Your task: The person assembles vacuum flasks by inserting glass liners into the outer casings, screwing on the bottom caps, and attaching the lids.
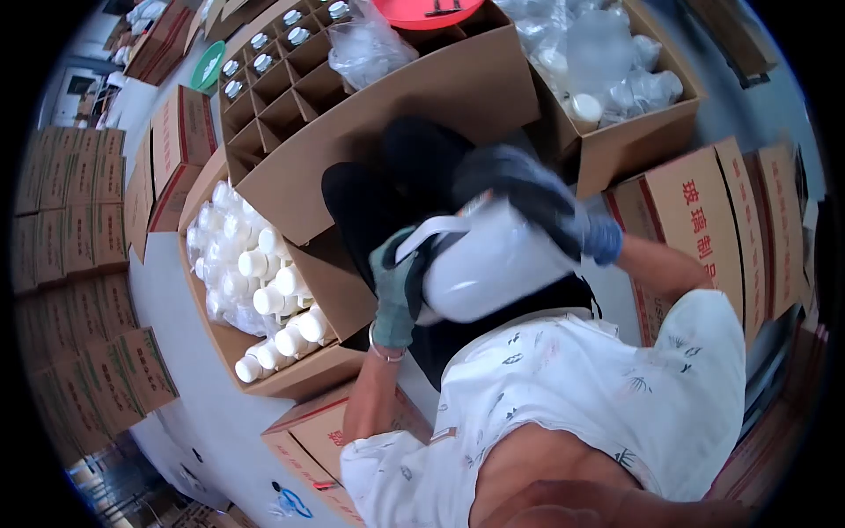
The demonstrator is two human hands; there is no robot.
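A white plastic jug [502, 264] lies tilted above my lap. My left hand [396, 286], in a grey-green glove, is closed round its curved handle at the left end. My right hand [528, 194], in a dark and blue glove, is blurred by motion and lies over the upper side of the jug; its fingers cannot be made out. Just beyond my knees stands an open divided carton [387, 114] with clear capped bottles [297, 36] in some compartments and a crumpled plastic bag [365, 53] on top.
An open box [299, 383] of white-capped bottles [253, 263] stands at the left. Another box [638, 145] with plastic-wrapped items is at upper right. A red basin [422, 12] rests at the top. Closed cartons [695, 238] stand right; stacked cartons [75, 238] stand far left.
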